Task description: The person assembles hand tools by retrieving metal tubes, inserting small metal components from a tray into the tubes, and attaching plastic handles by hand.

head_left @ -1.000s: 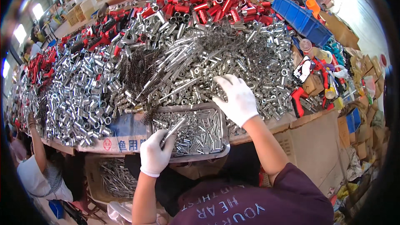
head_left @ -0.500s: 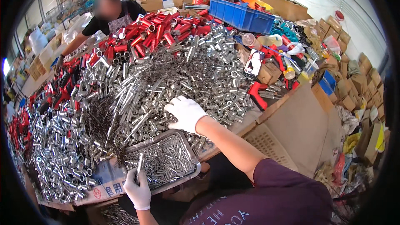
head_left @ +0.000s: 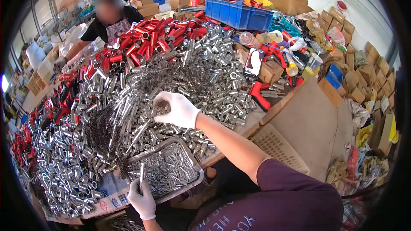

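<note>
Both my hands wear white gloves. My left hand (head_left: 141, 196) is low at the near edge and grips a short silver metal tube (head_left: 142, 172) upright over a grey metal tray (head_left: 195, 170) full of small metal parts. My right hand (head_left: 176, 109) reaches out over the big heap of shiny metal tubes (head_left: 209, 77), fingers curled down and pinched among the pieces; whether it holds one I cannot tell. Dark coiled springs (head_left: 101, 125) lie left of it.
A pile of red tubes (head_left: 150, 38) lies at the far side, where another person (head_left: 112, 19) in a dark shirt works. A blue crate (head_left: 238, 13), a phone (head_left: 253, 62), red handles (head_left: 259, 94) and cardboard boxes (head_left: 355, 81) stand to the right.
The view has swung left and down a little. My right hand has stayed on the tube heap with fingers curling in; my left hand still holds the tube by the tray.
</note>
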`<act>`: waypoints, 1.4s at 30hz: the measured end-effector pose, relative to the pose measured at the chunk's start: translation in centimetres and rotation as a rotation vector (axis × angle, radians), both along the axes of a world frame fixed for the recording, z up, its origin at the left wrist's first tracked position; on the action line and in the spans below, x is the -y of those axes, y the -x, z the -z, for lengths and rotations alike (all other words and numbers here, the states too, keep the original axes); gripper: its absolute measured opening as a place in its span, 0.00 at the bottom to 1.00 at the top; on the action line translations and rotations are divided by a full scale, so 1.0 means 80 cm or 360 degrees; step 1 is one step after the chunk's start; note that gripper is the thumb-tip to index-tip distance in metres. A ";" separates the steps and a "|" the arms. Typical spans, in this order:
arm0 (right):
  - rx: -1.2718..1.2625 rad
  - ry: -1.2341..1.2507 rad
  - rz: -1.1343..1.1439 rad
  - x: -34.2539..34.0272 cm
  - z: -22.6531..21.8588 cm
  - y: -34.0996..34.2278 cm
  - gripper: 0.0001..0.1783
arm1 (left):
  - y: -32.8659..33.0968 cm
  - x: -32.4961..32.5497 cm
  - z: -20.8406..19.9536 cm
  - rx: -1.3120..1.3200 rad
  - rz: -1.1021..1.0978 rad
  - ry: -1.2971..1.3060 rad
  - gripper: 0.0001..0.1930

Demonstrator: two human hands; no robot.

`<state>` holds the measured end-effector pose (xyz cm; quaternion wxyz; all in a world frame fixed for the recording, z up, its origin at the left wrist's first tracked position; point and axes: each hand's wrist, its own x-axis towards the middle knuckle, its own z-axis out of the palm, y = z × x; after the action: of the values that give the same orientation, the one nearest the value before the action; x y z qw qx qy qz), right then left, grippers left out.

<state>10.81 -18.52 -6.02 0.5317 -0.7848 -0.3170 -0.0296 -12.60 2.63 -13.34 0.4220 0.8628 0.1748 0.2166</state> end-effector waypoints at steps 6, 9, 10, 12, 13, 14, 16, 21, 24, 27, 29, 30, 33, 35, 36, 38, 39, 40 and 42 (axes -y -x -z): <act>0.0050 0.0361 0.0323 -0.026 -0.011 -0.020 0.23 | 0.001 -0.001 -0.003 -0.0043 -0.0006 -0.0053 0.09; -0.0279 0.0155 0.0121 -0.027 -0.017 -0.028 0.26 | 0.001 -0.006 0.005 0.0044 0.0015 -0.0090 0.08; -0.0198 0.0220 0.0257 -0.027 -0.016 -0.030 0.26 | 0.002 -0.007 0.004 0.0010 0.0004 -0.0121 0.08; -0.0040 0.0355 0.0550 -0.023 -0.013 -0.037 0.26 | -0.002 -0.001 -0.003 -0.0008 0.0008 0.0017 0.07; -0.0155 0.0156 0.0444 -0.017 -0.018 -0.037 0.24 | -0.003 0.000 -0.004 0.0022 0.0009 0.0056 0.07; -0.0430 -0.0070 0.0280 -0.013 -0.018 -0.039 0.22 | -0.003 -0.006 0.007 0.0020 -0.0007 0.0062 0.07; -0.0461 -0.0034 0.0325 -0.003 -0.010 -0.043 0.18 | -0.006 0.001 -0.002 0.0041 0.0043 0.0010 0.07; -0.0289 -0.0476 0.0144 -0.009 0.024 -0.055 0.16 | -0.004 0.001 -0.002 0.0018 -0.0003 -0.0017 0.07; -0.0633 -0.0436 0.0082 -0.021 0.003 -0.031 0.12 | 0.001 -0.001 -0.007 0.0013 -0.0011 -0.0037 0.08; -0.0883 -0.0734 -0.0168 -0.029 0.009 -0.031 0.15 | -0.001 0.001 0.000 0.0061 -0.0009 -0.0096 0.08; -0.0661 -0.0316 0.0066 -0.031 -0.007 -0.025 0.14 | -0.003 0.000 0.001 0.0095 0.0006 -0.0108 0.08; -0.0657 -0.0320 0.0073 -0.030 -0.004 -0.028 0.14 | -0.004 0.002 -0.003 0.0062 -0.0007 -0.0082 0.08; -0.0900 -0.0698 -0.0190 -0.035 0.015 -0.042 0.17 | -0.004 0.005 -0.008 0.0022 -0.0007 -0.0041 0.08; -0.0355 -0.0013 0.0225 -0.034 0.025 -0.051 0.21 | -0.004 0.008 -0.007 0.0014 0.0006 -0.0022 0.08; -0.0191 0.0270 0.0383 -0.033 0.019 -0.048 0.24 | -0.005 0.007 -0.005 0.0045 0.0000 -0.0054 0.08; -0.0122 0.0363 0.0503 -0.039 0.019 -0.043 0.22 | -0.006 0.005 -0.005 0.0079 0.0001 -0.0086 0.08; -0.0055 0.0458 0.0609 -0.042 0.015 -0.037 0.20 | -0.004 0.005 -0.006 0.0048 -0.0011 -0.0086 0.08; 0.0049 0.0535 0.0705 -0.044 0.012 -0.031 0.22 | -0.003 0.005 -0.006 0.0015 -0.0024 -0.0086 0.08; 0.0392 0.0531 0.0872 -0.044 0.002 -0.028 0.24 | -0.001 0.003 -0.003 0.0015 -0.0027 -0.0083 0.08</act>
<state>13.04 -14.97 -6.17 0.3260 -0.9075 -0.1569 -0.2136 -12.52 2.36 -13.10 0.3984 0.8709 0.1745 0.2288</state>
